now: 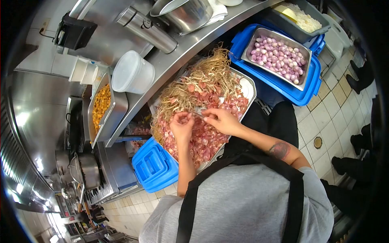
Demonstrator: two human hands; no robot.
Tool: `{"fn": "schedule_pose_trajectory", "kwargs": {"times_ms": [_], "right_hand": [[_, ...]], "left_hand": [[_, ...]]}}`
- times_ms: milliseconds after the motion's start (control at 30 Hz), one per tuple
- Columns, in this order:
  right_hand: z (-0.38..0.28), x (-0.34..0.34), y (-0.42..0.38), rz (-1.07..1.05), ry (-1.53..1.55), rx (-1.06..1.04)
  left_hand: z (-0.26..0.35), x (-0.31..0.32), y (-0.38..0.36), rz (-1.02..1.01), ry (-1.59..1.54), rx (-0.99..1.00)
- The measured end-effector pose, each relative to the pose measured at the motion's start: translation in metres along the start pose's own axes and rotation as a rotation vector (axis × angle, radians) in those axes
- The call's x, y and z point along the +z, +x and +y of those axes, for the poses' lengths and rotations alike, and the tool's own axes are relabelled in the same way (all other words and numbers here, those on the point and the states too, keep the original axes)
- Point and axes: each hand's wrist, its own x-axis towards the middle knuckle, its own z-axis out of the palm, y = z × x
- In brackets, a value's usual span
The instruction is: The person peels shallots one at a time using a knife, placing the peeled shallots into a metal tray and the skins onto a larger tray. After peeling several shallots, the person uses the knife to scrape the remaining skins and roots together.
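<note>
My left hand (182,124) is closed in a pinch above a large metal tray (253,91). Opposite it, my right hand (221,121) also has its fingers pinched together. A thin narrow piece (197,114) spans the small gap between my fingertips; its kind is too small to tell. Below both hands lie loose reddish-pink shallot skins (202,141), filling the near part of the tray. A tangled heap of dry shallot stalks and roots (182,91) covers the far part, just beyond my fingers.
Peeled purple shallots (278,56) fill a steel pan on a blue lid (304,95) at right. Another blue lid (154,166) sits left of the tray. The steel counter edge (170,67) carries a white tub (133,73) and a pot (184,16). People's feet (358,77) stand at far right.
</note>
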Motion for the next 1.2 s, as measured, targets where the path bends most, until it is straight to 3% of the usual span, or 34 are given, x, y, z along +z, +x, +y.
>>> {"fn": "schedule_pose_trajectory", "kwargs": {"times_ms": [100,167,433,767,967,1033,1133,1200], "right_hand": [[-0.007,0.010,0.013,-0.082,0.018,0.089],[0.004,0.021,0.019,-0.084,0.150,0.032],[0.000,0.026,0.015,-0.096,0.571,0.153],[-0.002,0.026,0.016,0.002,0.376,0.068],[0.012,0.020,0.022,-0.001,0.264,0.000],[0.003,0.012,0.021,-0.050,0.286,0.010],[0.006,0.005,0.023,-0.109,0.676,0.271],[-0.001,0.000,0.021,-0.047,0.685,0.273]], "left_hand": [[0.009,-0.001,-0.011,0.011,-0.061,-0.012],[0.012,-0.001,-0.015,0.019,-0.058,0.006],[0.035,0.008,-0.023,0.059,0.175,0.102],[0.045,0.024,-0.037,0.179,0.361,0.273],[0.037,0.022,-0.036,0.111,0.252,0.157],[0.028,0.015,-0.031,0.003,-0.014,0.056],[0.030,0.011,-0.029,-0.074,-0.325,-0.004],[0.037,0.010,-0.028,-0.130,-0.435,0.020]]}}
